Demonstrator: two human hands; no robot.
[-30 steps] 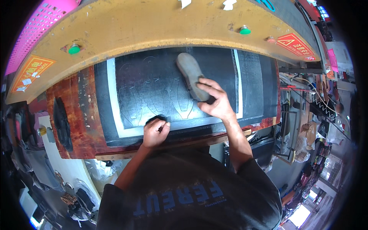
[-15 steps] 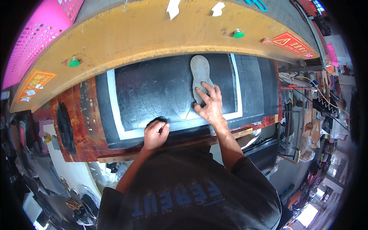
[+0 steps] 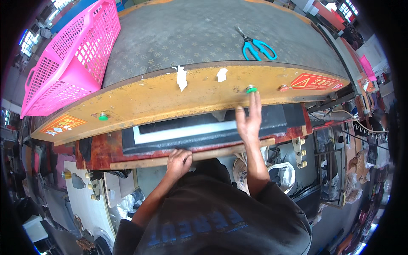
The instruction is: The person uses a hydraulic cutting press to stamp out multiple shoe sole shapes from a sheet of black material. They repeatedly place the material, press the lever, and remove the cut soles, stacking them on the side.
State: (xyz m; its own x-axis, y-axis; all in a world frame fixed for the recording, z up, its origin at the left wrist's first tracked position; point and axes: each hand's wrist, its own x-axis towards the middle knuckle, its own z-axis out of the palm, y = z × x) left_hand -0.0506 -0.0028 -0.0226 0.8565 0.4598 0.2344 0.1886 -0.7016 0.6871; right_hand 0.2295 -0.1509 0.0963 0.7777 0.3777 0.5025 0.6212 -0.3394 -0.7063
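Head view. Red-brown counter (image 3: 100, 144), stained and worn, under a deep yellow beam (image 3: 170, 102) spanning its full width. Workshop around: metal rack (image 3: 327, 170) off the counter's right end, coiled cord (image 3: 374, 128) farther out, stacked materials by both walls.

Materials: beam face is scuffed, painted, curved by the lens; 2 torn white scraps (image 3: 182, 78) stuck on, 2 green buttons, 1 red button (image 3: 283, 88). Gray patterned cover (image 3: 178, 42) on the beam top carries blue-handled scissors (image 3: 253, 41); pink mesh basket (image 3: 72, 87) at the left end. On the counter, a black sheet (image 3: 170, 145) with a glossy white border (image 3: 182, 133). Gray piece (image 3: 218, 115) shows just below the beam, right of the counter's middle; most of it hidden.

Edges: wooden strip (image 3: 221, 151) runs along the counter's front edge. Left hand (image 3: 180, 162) rests there, fingers curled in; cannot tell if they grip the wood. Only a narrow band of counter lies between strip and beam; right forearm crosses it. Right hand (image 3: 250, 121) empty, fingers stretched, 2 fingertips at the right green button (image 3: 252, 89), above the counter's right half. Contact looks likely, pressure unreadable.
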